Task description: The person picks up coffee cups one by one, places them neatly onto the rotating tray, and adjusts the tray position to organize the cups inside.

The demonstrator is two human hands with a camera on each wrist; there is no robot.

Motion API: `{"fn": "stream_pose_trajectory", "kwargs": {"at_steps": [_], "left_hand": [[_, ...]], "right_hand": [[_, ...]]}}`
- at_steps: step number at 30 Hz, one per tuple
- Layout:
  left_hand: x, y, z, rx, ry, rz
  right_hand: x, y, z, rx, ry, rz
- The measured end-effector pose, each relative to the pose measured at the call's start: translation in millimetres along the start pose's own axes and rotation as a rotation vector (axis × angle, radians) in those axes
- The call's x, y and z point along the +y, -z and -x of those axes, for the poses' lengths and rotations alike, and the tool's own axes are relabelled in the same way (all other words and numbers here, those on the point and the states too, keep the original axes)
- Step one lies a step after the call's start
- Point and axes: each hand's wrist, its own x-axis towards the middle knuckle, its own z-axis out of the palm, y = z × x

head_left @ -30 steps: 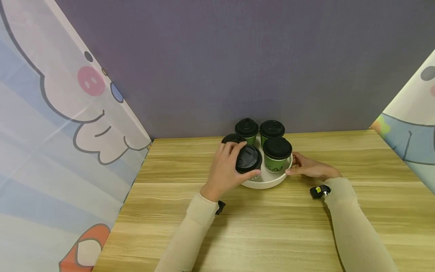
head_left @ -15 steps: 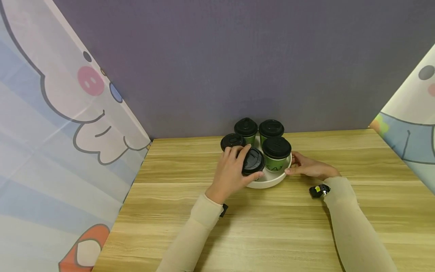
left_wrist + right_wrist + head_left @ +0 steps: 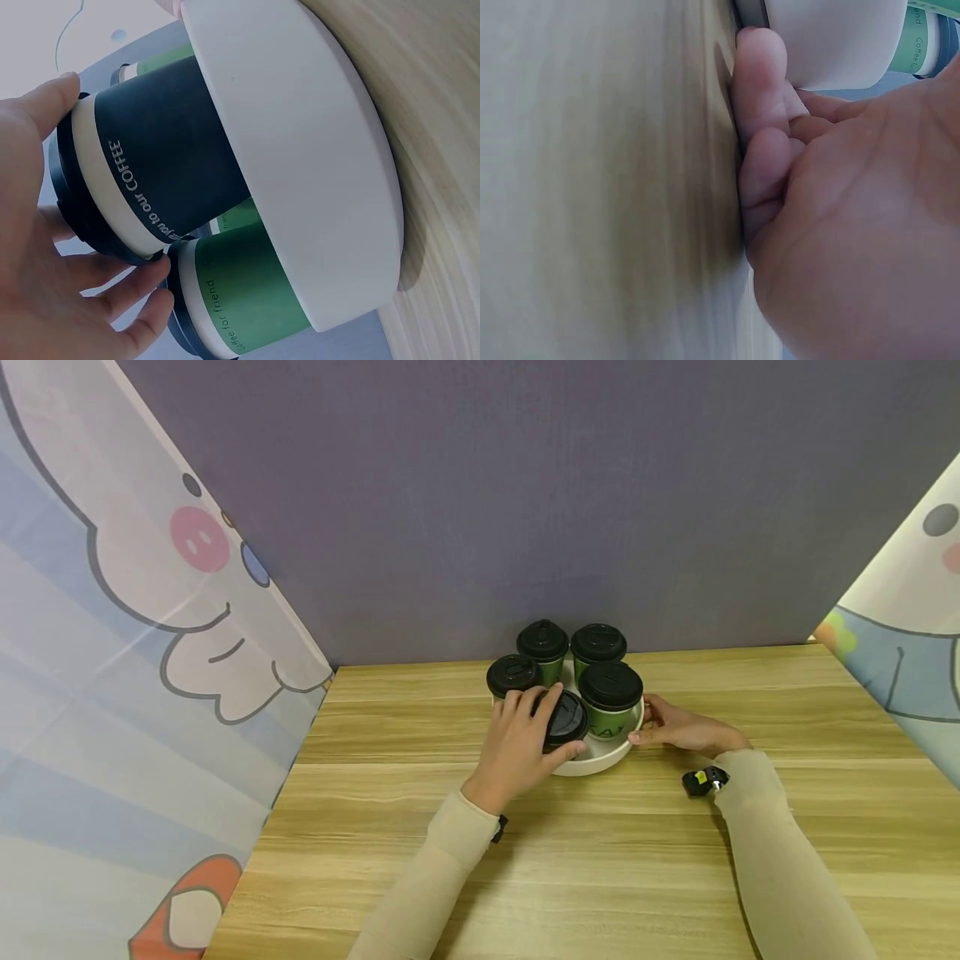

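Note:
My left hand [image 3: 517, 743] holds a paper coffee cup [image 3: 169, 139] by its black lid, thumb on one side and fingers on the other. This cup has a dark sleeve with white lettering and stands at the front of a round white tray [image 3: 592, 766]. My right hand [image 3: 686, 731] grips the tray's right side, its thumb at the rim. In the right wrist view, the curled fingers lie low at the tray's wall [image 3: 832, 45], close to the tabletop. A green coffee cup [image 3: 610, 702] stands just right of the dark one.
Further lidded cups share the tray: one at left [image 3: 514, 673], one at back left [image 3: 543, 643], one at back right [image 3: 598, 645]. Behind the wooden table [image 3: 360, 793] rises a grey-purple panel [image 3: 480, 510]. Cartoon-printed curtains [image 3: 82, 710] flank it.
The left hand has shifted the dark cup to the right along the tray's front, nearer the green cup, uncovering the left cup's lid. The right hand stays at the tray's side.

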Motion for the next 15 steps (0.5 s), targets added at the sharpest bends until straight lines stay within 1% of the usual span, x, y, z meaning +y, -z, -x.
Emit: {"fn": "stream_pose_trajectory", "kwargs": {"at_steps": [8, 15], "left_hand": [[1.7, -4.0, 0.4, -0.005, -0.017, -0.014], [3.9, -4.7, 0.4, -0.012, -0.007, 0.006]], "right_hand": [[0.8, 0.3, -0.2, 0.007, -0.003, 0.003], [2.6, 0.8, -1.6, 0.004, 0.005, -0.005]]}}
